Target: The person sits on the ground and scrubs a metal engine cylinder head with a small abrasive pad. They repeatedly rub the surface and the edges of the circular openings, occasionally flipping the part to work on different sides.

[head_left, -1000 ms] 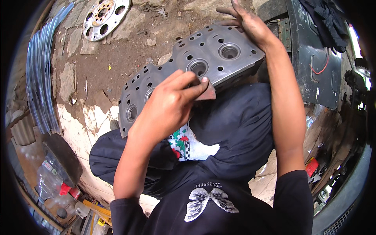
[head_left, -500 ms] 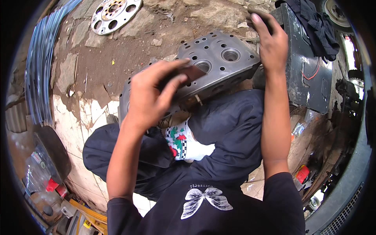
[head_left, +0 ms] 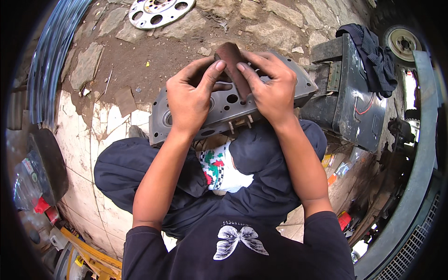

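Between my two hands is a curled reddish-brown strip of sandpaper (head_left: 234, 70), pinched from both sides. My left hand (head_left: 196, 91) has its thumb on the strip's left edge, fingers bent behind it. From the other side my right hand (head_left: 270, 84) grips it, thumb against its face. Both hands are above a grey metal cylinder head (head_left: 217, 109), which lies in front of my folded legs. Round holes and bores show in its flat upper face; my hands cover much of the middle.
A holed metal disc (head_left: 161, 13) lies on the dirt ahead. To the right stands a dark metal box (head_left: 357, 100) with a dark cloth (head_left: 375, 60) draped over it, and a wheel (head_left: 402, 44) beyond. Bluish corrugated sheets (head_left: 49, 60) lean at the left.
My right hand has come in from the far right to the sandpaper, which my left hand alone held before. The sandpaper is now raised and curled between both hands.
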The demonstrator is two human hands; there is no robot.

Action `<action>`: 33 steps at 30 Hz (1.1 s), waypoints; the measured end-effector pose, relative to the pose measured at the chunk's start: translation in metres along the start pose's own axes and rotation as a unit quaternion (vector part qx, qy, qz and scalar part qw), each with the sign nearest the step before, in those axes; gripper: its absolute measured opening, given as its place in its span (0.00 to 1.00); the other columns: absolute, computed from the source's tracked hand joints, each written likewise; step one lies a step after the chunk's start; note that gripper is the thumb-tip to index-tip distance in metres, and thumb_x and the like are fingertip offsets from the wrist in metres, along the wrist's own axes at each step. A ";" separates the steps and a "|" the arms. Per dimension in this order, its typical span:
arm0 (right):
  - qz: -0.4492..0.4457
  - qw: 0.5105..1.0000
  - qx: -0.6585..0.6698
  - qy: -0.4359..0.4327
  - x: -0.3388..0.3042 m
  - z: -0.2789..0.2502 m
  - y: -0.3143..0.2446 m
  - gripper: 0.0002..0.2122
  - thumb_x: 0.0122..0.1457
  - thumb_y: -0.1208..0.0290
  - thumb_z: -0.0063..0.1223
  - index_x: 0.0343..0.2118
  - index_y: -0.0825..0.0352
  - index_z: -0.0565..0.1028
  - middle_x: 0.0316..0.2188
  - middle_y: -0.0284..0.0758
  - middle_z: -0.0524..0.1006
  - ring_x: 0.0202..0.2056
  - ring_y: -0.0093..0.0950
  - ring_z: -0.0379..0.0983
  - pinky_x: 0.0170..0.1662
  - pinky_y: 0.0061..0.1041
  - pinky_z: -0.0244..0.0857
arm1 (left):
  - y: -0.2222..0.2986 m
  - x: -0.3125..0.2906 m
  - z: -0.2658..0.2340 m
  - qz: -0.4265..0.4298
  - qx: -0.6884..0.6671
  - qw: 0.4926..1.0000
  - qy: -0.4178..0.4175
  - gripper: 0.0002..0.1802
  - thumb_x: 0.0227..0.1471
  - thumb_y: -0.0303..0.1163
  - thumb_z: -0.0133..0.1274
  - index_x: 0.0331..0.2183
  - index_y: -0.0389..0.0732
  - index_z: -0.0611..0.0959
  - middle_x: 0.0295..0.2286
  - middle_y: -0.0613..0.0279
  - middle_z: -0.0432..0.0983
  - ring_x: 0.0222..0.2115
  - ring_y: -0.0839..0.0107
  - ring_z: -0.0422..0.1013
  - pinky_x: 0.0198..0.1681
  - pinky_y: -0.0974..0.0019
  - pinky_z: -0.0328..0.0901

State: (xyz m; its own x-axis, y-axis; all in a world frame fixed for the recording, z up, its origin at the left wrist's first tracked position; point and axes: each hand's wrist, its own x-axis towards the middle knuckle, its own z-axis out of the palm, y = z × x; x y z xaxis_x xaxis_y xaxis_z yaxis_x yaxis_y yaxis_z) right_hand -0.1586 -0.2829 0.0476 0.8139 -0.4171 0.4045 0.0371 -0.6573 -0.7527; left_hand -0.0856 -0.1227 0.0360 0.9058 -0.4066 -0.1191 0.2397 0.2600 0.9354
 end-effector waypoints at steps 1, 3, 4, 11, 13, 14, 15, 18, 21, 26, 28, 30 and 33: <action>-0.014 1.000 -0.010 0.002 0.000 -0.001 -0.001 0.14 0.58 0.77 0.68 0.48 0.66 0.88 0.40 0.45 0.87 0.39 0.39 0.87 0.43 0.31 0.78 | -0.002 0.001 0.000 -0.007 -0.015 1.000 -0.009 0.17 0.63 0.31 0.67 0.45 0.24 0.87 0.35 0.50 0.87 0.34 0.67 0.85 0.36 0.64 0.83; -0.042 0.999 -0.029 0.006 0.000 -0.003 -0.002 0.14 0.58 0.78 0.67 0.48 0.67 0.88 0.39 0.45 0.87 0.39 0.40 0.87 0.43 0.33 0.78 | -0.004 0.002 0.002 -0.020 -0.045 0.998 -0.028 0.16 0.63 0.30 0.67 0.43 0.24 0.87 0.34 0.50 0.87 0.33 0.68 0.84 0.37 0.64 0.83; -0.041 0.999 -0.023 -0.013 -0.001 -0.003 -0.001 0.15 0.59 0.77 0.67 0.49 0.67 0.87 0.39 0.45 0.87 0.39 0.41 0.86 0.43 0.34 0.78 | -0.004 0.003 0.002 -0.030 -0.035 0.998 -0.031 0.15 0.63 0.30 0.68 0.42 0.24 0.86 0.34 0.51 0.87 0.32 0.68 0.84 0.37 0.64 0.83; -0.028 0.993 -0.020 -0.111 0.001 -0.010 -0.003 0.19 0.58 0.65 0.73 0.49 0.69 0.83 0.39 0.46 0.86 0.40 0.45 0.86 0.45 0.35 0.78 | -0.003 0.014 0.001 -0.077 0.089 0.991 -0.071 0.14 0.61 0.31 0.69 0.37 0.29 0.85 0.30 0.56 0.86 0.27 0.75 0.82 0.31 0.71 0.78; 0.002 0.990 -0.025 -0.141 0.004 -0.013 0.002 0.20 0.57 0.62 0.75 0.47 0.69 0.83 0.39 0.46 0.86 0.40 0.43 0.86 0.45 0.34 0.77 | -0.006 0.015 0.003 -0.081 0.097 0.987 -0.102 0.16 0.64 0.36 0.68 0.37 0.31 0.86 0.29 0.58 0.86 0.27 0.77 0.81 0.28 0.72 0.76; 0.033 0.986 -0.008 -0.164 0.006 -0.019 0.004 0.19 0.57 0.62 0.75 0.46 0.69 0.83 0.39 0.45 0.87 0.40 0.42 0.86 0.45 0.34 0.77 | -0.009 0.017 0.004 -0.090 0.057 0.988 -0.110 0.17 0.65 0.39 0.66 0.37 0.32 0.86 0.29 0.60 0.86 0.28 0.78 0.80 0.28 0.72 0.75; 0.064 0.980 0.008 -0.188 0.008 -0.026 0.007 0.19 0.56 0.62 0.76 0.45 0.69 0.83 0.39 0.45 0.87 0.40 0.41 0.86 0.45 0.33 0.77 | -0.011 0.017 0.005 -0.099 0.017 0.988 -0.117 0.19 0.66 0.42 0.65 0.37 0.33 0.87 0.28 0.61 0.85 0.28 0.79 0.80 0.27 0.72 0.74; 0.114 0.972 0.041 -0.203 0.016 -0.056 0.013 0.12 0.61 0.69 0.70 0.45 0.68 0.85 0.39 0.41 0.87 0.40 0.33 0.85 0.46 0.29 0.75 | -0.012 0.022 -0.001 -0.109 0.042 0.982 -0.149 0.26 0.69 0.50 0.60 0.39 0.32 0.90 0.30 0.59 0.87 0.30 0.78 0.80 0.33 0.70 0.75; 0.088 0.969 -0.010 -0.231 0.020 -0.078 0.013 0.11 0.61 0.70 0.68 0.45 0.67 0.87 0.38 0.40 0.86 0.39 0.34 0.84 0.46 0.30 0.75 | -0.023 0.025 -0.009 -0.079 0.187 0.967 -0.157 0.25 0.69 0.49 0.60 0.43 0.32 0.91 0.33 0.58 0.89 0.33 0.76 0.81 0.40 0.69 0.74; -0.018 0.924 -0.141 -0.355 0.027 -0.088 0.019 0.08 0.60 0.69 0.68 0.41 0.63 0.88 0.34 0.39 0.83 0.37 0.44 0.80 0.41 0.39 0.73 | -0.038 0.021 -0.009 -0.069 0.283 0.943 -0.161 0.21 0.69 0.44 0.59 0.45 0.32 0.89 0.35 0.57 0.88 0.37 0.74 0.80 0.45 0.66 0.72; -0.030 0.903 -0.140 -0.405 0.031 -0.089 0.015 0.08 0.59 0.72 0.68 0.40 0.65 0.88 0.33 0.40 0.84 0.37 0.42 0.82 0.42 0.37 0.74 | -0.039 0.020 -0.008 -0.060 0.295 0.941 -0.154 0.19 0.67 0.42 0.60 0.44 0.33 0.88 0.34 0.55 0.88 0.37 0.71 0.81 0.46 0.63 0.72; -0.041 0.886 -0.143 -0.439 0.033 -0.090 0.011 0.07 0.59 0.68 0.68 0.39 0.60 0.88 0.33 0.36 0.82 0.37 0.41 0.80 0.41 0.40 0.72 | -0.036 0.019 -0.006 -0.063 0.281 0.947 -0.143 0.19 0.66 0.42 0.61 0.43 0.34 0.89 0.34 0.49 0.87 0.37 0.60 0.84 0.44 0.59 0.74; -0.066 0.872 -0.179 -0.451 0.037 -0.087 0.003 0.07 0.59 0.66 0.68 0.39 0.59 0.89 0.33 0.33 0.81 0.37 0.40 0.79 0.42 0.40 0.71 | -0.041 0.017 -0.008 -0.030 0.294 0.945 -0.142 0.16 0.64 0.39 0.61 0.42 0.34 0.90 0.35 0.46 0.85 0.37 0.51 0.83 0.42 0.54 0.74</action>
State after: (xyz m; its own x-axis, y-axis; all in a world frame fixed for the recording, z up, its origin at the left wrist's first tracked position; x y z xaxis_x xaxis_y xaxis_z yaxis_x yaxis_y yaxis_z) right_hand -0.1787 -0.3549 0.1061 0.9469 0.2343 -0.2202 0.1126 -0.8831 -0.4555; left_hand -0.0778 -0.1334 -0.0073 0.7462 -0.6458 -0.1615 -0.0236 -0.2681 0.9631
